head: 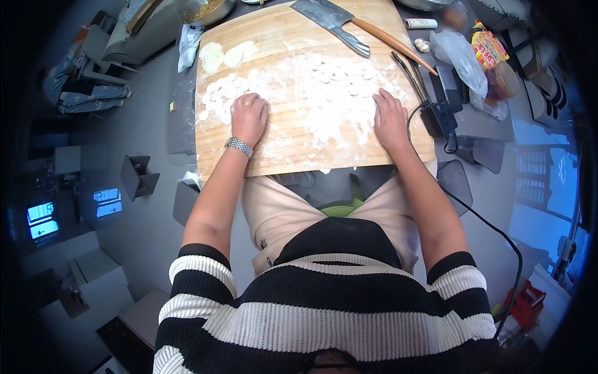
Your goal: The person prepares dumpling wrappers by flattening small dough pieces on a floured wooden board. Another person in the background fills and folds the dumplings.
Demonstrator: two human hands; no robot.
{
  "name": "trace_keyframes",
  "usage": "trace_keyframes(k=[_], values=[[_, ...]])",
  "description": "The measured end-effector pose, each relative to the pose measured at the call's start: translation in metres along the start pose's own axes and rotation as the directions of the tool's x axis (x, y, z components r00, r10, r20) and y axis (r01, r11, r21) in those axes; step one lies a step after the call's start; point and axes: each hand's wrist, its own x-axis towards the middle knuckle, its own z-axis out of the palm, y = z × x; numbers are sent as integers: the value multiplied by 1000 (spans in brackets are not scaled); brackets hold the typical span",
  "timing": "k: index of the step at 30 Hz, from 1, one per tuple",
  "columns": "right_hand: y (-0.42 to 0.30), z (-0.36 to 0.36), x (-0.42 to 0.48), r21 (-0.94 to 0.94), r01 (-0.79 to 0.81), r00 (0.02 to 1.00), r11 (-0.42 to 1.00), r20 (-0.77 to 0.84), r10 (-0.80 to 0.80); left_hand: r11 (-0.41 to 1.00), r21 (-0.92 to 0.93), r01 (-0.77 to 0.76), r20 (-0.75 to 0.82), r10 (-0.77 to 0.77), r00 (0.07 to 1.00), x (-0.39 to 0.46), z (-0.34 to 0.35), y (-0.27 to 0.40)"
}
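Observation:
My left hand (250, 119) rests on the floured wooden board (289, 154), its fingers curled at the edge of a group of small dough pieces (217, 96). Whether its fingers hold anything is hidden. My right hand (391, 119) lies on the board's right part with its fingers bent, beside scattered floured dough pieces (343, 72). Flat dough wrappers (238, 54) lie at the upper left. A cleaver (327, 16) and a wooden rolling pin (392, 42) lie across the upper right of the board, the pin's lower end past the edge.
A metal bowl of filling (205, 10) stands beyond the board's upper left. Right of the board are black cables with a power adapter (439, 119), a garlic bulb (422, 45), a clear plastic bag (460, 61) and a colourful packet (488, 44). A black cable runs beside my right arm.

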Motion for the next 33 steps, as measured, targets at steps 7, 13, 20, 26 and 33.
trace_keyframes(k=[7, 13, 20, 26, 33], values=[[7, 7, -1, 13, 2, 1000, 1000, 16, -2, 932, -356, -66, 115, 113, 987, 45, 47, 91], [1, 2, -2, 4, 14, 1000, 1000, -27, -14, 917, -366, 157, 382, -5, 924, 57, 40, 99], [7, 8, -2, 18, -13, 1000, 1000, 13, 13, 916, -383, 120, 456, 74, 887, 14, -3, 65], [9, 10, -3, 14, 1, 1000, 1000, 1, -1, 892, -429, 140, 362, 28, 932, -10, 4, 63], [10, 10, -1, -2, -9, 1000, 1000, 14, 9, 910, -383, 157, 310, -34, 950, -12, 7, 86]])
